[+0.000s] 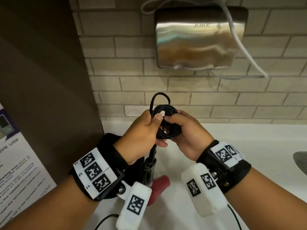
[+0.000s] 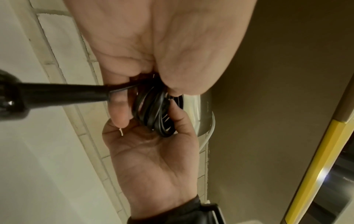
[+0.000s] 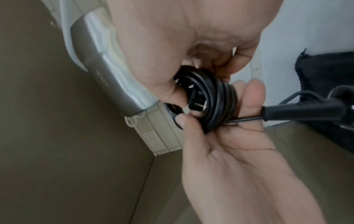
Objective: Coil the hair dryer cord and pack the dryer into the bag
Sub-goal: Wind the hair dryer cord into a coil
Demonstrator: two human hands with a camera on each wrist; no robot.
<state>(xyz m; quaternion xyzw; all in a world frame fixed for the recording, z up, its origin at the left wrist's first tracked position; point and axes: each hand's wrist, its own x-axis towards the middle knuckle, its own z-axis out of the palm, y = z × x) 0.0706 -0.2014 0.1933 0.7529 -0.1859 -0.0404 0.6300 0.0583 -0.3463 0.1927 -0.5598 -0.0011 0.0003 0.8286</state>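
I hold the black cord coil up over the counter with both hands. My left hand grips its left side, thumb on top. My right hand grips the right side, and its thumb and fingers pinch the plug in the middle of the coil. One loose loop sticks up above the bundle. The cord's thick sleeve runs down to the dryer's black handle and red body, which hang below my left hand. A black bag lies on the counter, by my left wrist.
A steel hand dryer hangs on the tiled wall ahead, with a white cable draped over it. A brown panel and a poster close off the left. The white counter stretches right to a grey fixture.
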